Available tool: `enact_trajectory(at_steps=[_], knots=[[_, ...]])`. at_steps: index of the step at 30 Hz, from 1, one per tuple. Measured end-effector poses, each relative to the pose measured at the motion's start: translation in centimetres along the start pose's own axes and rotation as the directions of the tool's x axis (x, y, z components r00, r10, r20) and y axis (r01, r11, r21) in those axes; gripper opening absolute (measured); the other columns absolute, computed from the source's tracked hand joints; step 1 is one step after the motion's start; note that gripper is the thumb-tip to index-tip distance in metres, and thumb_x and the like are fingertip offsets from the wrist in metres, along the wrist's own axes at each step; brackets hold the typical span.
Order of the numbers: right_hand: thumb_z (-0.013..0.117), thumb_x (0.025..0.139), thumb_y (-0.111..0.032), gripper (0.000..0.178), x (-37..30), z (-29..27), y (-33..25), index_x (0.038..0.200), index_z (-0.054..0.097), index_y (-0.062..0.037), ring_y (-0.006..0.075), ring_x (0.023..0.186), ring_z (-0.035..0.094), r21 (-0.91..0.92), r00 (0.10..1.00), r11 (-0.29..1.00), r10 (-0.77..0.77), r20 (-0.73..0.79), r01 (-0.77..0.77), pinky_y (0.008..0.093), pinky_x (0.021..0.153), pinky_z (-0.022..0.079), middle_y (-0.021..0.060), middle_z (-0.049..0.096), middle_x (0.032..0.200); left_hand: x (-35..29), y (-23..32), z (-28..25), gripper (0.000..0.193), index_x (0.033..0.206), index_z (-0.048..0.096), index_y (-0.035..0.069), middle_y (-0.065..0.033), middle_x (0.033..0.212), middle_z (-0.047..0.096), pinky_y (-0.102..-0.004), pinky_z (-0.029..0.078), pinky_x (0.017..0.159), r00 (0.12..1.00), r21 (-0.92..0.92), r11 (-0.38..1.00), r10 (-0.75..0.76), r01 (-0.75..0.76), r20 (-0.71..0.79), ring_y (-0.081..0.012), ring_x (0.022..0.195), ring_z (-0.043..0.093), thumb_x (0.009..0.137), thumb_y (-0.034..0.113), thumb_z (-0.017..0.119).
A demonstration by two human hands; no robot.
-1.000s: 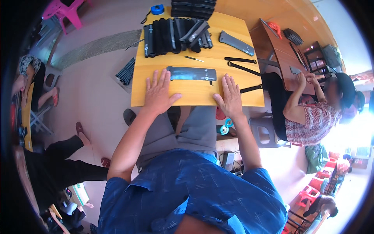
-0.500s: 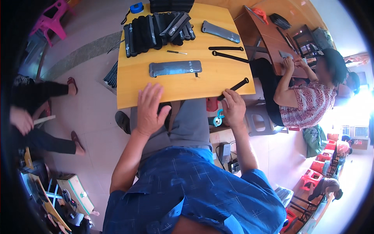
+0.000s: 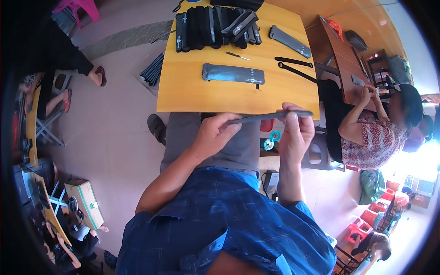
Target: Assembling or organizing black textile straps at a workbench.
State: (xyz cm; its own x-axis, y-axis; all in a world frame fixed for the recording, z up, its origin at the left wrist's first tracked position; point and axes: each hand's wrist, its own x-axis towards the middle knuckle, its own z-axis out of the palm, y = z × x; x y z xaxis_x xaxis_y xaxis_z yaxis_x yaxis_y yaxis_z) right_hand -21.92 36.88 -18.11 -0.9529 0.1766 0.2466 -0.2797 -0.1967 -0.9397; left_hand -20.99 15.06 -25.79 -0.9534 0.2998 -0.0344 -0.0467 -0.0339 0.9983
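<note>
A black strap (image 3: 262, 118) stretches level between my hands, just over the front edge of the yellow table (image 3: 183, 98). Its left end is pinched by my left hand (image 3: 211, 138), thumb against fingers. My right hand (image 3: 297, 135) grips the other end, with the tip poking out past the fingers. Beyond them on the table lies a flat grey pouch (image 3: 231, 72), with small black tabs showing under its near edge. Two more black straps, one straight (image 3: 293, 61) and one slanting (image 3: 298, 73), rest at the right side.
At the back sits a pile of black and grey pouches (image 3: 201, 27); another grey pouch (image 3: 289, 42) lies to its right. A thin small tool (image 3: 238, 56) is mid-table. A person (image 3: 376, 128) works at the brown table on the right. A teal-lidded cup (image 3: 270, 141) stands below.
My right hand has picked the strap up off the table's front right corner. My left hand, spread and bare before, has come across and taken its other end. The view has shifted.
</note>
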Motion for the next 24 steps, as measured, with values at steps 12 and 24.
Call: enact_trajectory(at_steps=[12, 24], knots=[[0.069, 0.102, -0.015, 0.016, 2.1, -0.8, 6.7, 0.114, 0.069, -0.003, 0.012, 0.083, 0.07, 0.009, 0.926, 0.929, 0.371, -0.071, -0.371, 0.0233, 0.073, 0.055, 0.0065, 0.073, 0.097, 1.3, 2.0, -6.1, 0.017, 0.114, 0.064, 0.0, -0.0039, 0.085, 0.07, -0.0231, 0.055, 0.067, 0.972, -0.222, 0.956, -0.217, 0.192, -0.092, -0.0091, 0.071, 0.066, 0.108, 0.012, 0.055], [0.067, 0.103, -0.014, 0.018, 5.8, -2.0, 9.1, 0.113, 0.074, -0.0012, 0.0066, 0.078, 0.066, -0.34, 0.91, 0.848, 0.407, -0.074, -0.407, 0.0209, 0.07, 0.051, 0.002, 0.072, 0.089, 5.3, 0.6, -9.0, 0.014, 0.096, 0.07, 0.001, -0.0043, 0.081, 0.073, -0.0216, 0.054, 0.063, 0.904, 0.113, 0.945, -0.253, 0.307, -0.346, -0.0069, 0.066, 0.065, 0.103, 0.013, 0.065]])
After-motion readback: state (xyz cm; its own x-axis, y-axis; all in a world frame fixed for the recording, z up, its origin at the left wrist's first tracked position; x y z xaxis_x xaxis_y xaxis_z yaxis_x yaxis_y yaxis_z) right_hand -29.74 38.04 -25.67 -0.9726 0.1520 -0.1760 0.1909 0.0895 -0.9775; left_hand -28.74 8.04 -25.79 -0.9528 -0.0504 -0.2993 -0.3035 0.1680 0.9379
